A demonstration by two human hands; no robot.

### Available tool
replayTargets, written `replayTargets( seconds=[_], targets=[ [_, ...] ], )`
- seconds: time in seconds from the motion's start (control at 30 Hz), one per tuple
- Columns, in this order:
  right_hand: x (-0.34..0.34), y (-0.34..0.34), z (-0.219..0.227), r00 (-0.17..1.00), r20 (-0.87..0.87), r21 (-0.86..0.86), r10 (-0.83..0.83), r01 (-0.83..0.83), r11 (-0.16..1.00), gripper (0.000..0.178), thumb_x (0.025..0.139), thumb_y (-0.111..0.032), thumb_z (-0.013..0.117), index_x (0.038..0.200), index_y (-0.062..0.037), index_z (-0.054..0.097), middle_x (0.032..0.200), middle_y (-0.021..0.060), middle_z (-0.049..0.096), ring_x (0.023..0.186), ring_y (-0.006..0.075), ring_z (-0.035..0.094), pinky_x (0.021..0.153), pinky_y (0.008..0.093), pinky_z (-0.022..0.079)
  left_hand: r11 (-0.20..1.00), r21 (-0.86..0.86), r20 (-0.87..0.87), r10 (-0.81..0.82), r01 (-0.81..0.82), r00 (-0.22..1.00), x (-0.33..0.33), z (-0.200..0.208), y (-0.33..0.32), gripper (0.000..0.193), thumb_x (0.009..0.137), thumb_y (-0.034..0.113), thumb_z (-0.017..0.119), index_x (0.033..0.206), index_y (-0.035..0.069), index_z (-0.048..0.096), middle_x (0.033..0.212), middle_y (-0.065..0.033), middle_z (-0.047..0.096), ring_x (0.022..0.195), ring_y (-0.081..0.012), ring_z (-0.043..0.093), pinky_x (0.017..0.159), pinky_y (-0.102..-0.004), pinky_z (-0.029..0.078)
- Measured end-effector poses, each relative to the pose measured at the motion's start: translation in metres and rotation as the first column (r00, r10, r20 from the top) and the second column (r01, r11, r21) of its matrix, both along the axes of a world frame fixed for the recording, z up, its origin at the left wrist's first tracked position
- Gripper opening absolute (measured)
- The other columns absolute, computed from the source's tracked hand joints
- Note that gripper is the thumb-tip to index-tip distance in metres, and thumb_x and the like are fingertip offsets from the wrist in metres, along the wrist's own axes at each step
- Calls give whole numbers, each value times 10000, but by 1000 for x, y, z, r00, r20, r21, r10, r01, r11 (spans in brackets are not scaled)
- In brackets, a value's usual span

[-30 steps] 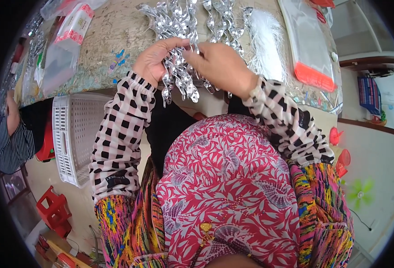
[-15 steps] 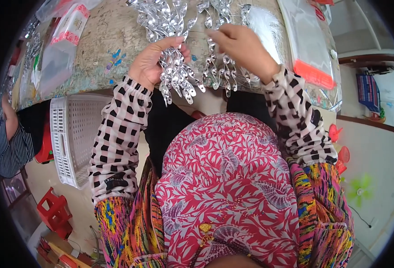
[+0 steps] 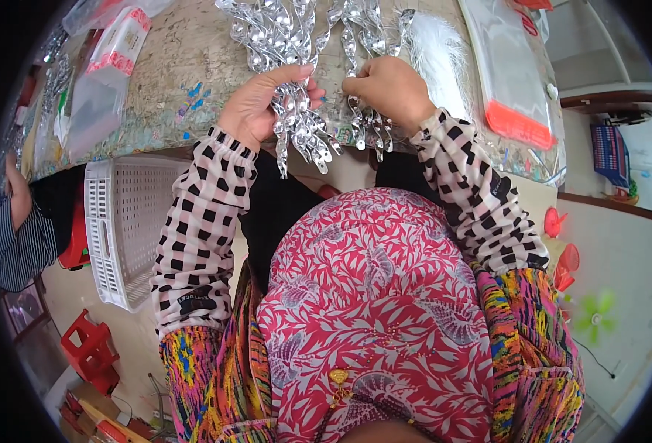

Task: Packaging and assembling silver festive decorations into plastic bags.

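My left hand [image 3: 265, 103] is closed round a bunch of shiny silver twisted strips [image 3: 300, 122], whose ends hang past the table's near edge. More of the same bunch spreads over the table beyond that hand. To the right, my right hand [image 3: 391, 87] pinches at a few separate silver twisted strips [image 3: 352, 52]; its fingertips are partly hidden behind the hand. Just beyond and right of it lies a bundle of fine white threads [image 3: 438, 63].
The worn table [image 3: 171, 88] carries clear plastic bags with a red band [image 3: 518, 124] on the right and a clear plastic box [image 3: 98, 103] on the left. Below stand a white crate [image 3: 115, 229] and a red stool [image 3: 90, 351]. Another person's arm [image 3: 19, 196] is at far left.
My right hand has moved down and slightly left, closing on the separate strips. My left hand has shifted slightly right with its bunch.
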State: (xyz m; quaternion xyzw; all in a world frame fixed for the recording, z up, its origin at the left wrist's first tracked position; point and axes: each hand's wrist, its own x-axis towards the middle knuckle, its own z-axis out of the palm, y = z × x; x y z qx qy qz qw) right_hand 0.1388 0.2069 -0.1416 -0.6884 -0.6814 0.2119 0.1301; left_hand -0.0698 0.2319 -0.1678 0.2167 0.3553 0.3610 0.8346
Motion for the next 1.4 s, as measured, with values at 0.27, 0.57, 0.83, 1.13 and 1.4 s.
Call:
replayTargets(
  seconds=[0.27, 0.57, 0.83, 1.13, 1.4],
  targets=[
    [2, 3, 0, 749, -655, -117, -99, 29, 993, 346, 725, -321, 714, 759, 23, 697, 642, 86, 654, 583, 126, 612, 552, 248, 466, 997, 12, 41, -75, 74, 996, 6, 4, 3, 206, 800, 93, 707, 934, -13, 592, 836, -143, 639, 813, -286, 670, 713, -401, 588],
    [-34, -30, 8, 978, 120, 399, 170, -205, 894, 395, 973, -302, 385, 813, -26, 617, 722, 174, 627, 668, 332, 618, 597, 423, 493, 992, -46, 88, -110, 114, 990, 6, 8, 2, 199, 786, 50, 712, 965, -2, 640, 894, -81, 670, 808, -182, 660, 743, -335, 560],
    [-24, -15, 5, 950, -188, 146, 250, -225, 963, 478, 977, -368, 354, 876, 27, 604, 731, 152, 645, 682, 329, 630, 667, 424, 483, 988, -50, 193, -131, 143, 972, 9, -5, 6, 197, 786, 21, 689, 962, -30, 617, 895, -136, 665, 788, -245, 669, 731, -376, 580],
    [58, 4, 0, 998, 56, 294, -3, -13, 956, 401, 850, -355, 594, 984, 19, 647, 745, 160, 648, 687, 276, 627, 661, 370, 481, 996, -54, 97, -63, 68, 993, 4, -11, 12, 191, 794, 64, 687, 945, -26, 613, 842, -129, 664, 713, -224, 664, 682, -410, 592],
    [56, 5, -1, 992, 125, 104, -6, -7, 995, 326, 799, -310, 577, 915, -22, 675, 862, 196, 660, 834, 353, 629, 755, 423, 487, 997, -52, 128, -53, 60, 990, 3, -4, 11, 221, 787, 25, 683, 975, -44, 591, 889, -172, 658, 752, -242, 671, 675, -399, 595]
  ],
)
